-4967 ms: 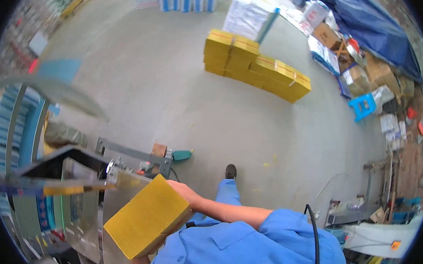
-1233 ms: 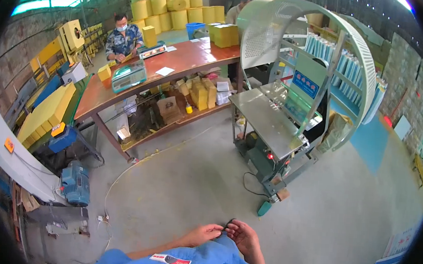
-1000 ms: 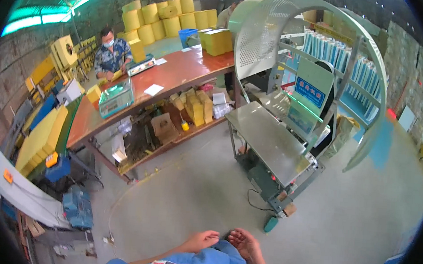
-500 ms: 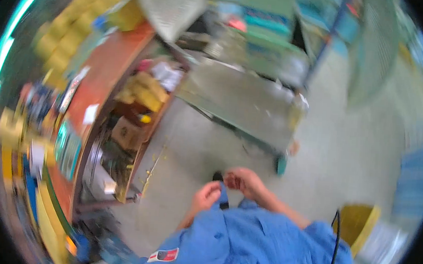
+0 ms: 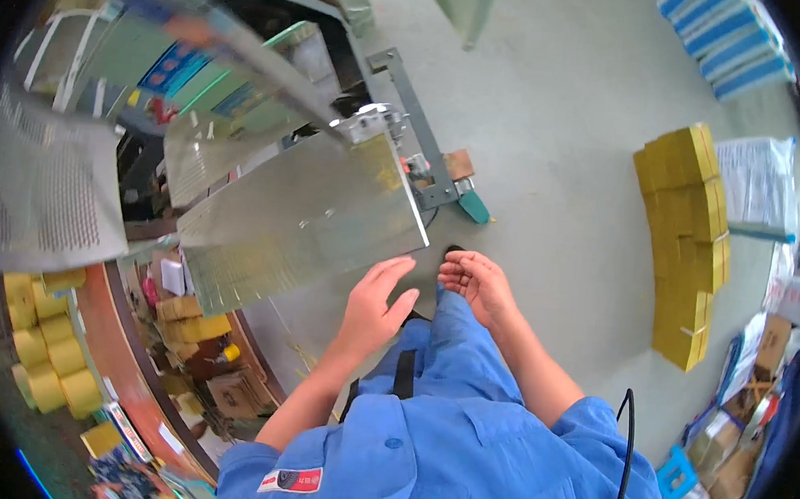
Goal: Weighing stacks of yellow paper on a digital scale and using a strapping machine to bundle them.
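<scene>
My left hand hangs in front of me with fingers spread and nothing in it, just below the edge of a perforated metal machine table. My right hand is beside it, palm up, fingers loosely curled and apart, also holding nothing. Both forearms come out of short blue sleeves. Below the hands I see my blue trousers and one dark shoe on the grey concrete floor.
A row of stacked yellow boxes stands on the floor to the right. White and blue bundles lie further off. At the left are a wooden bench with yellow boxes under it and yellow rolls. Cartons and a blue stool sit lower right.
My view has swung round from the bench and co-worker toward the machine table and floor. My hands, held together at my waist before, have come apart and lifted; the yellow box held earlier is gone.
</scene>
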The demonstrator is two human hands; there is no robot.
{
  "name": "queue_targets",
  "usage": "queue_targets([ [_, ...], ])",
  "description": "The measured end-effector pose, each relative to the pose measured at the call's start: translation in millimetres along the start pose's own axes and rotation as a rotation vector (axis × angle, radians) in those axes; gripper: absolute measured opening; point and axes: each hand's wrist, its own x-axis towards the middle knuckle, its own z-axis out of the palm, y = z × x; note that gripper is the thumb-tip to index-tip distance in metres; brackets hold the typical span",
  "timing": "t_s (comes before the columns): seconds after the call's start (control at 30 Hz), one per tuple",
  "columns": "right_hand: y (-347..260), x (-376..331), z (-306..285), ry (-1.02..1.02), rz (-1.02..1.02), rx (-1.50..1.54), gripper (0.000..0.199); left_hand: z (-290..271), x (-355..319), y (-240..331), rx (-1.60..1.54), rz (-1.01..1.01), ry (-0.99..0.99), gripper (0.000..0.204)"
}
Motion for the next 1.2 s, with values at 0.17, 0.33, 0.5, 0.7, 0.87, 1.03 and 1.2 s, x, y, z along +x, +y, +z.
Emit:
queue_targets([
  [0.17,-27.5,98.8,-30.5,0.151,-0.029,-0.107,0.037,37.0,94.6,-19.1,0.397,0.284,0.070,0.044],
  [0.33,-25.0,233.5,-71.0,0.227,0.074,-0.282,0.056,51.4,116.9,-43.0,0.681,0.299,0.026,0.056],
  [0.5,-3.5,321.3,-91.6,0.217,0.198,-0.435,0.067,55.6,123.2,-37.1,0.783,0.216,-0.057,0.059],
  [0.7,23.2,349.0,-85.4,0.149,0.218,-0.537,0.073,52.7,119.7,-41.1,0.830,0.193,-0.073,0.056],
  [0.87,26.1,351.8,-82.7,0.246,0.256,-0.358,0.068,57.1,121.0,-41.0,0.834,0.189,-0.071,0.057],
  [1.03,6.4,342.4,-97.0,0.178,0.231,-0.498,0.066,61.3,125.9,-33.8,0.811,0.187,-0.037,0.060],
  [1.2,14.4,288.7,-116.8,0.399,0.048,-0.508,0.060,55.2,125.7,-27.1,0.721,0.208,0.012,0.064],
])
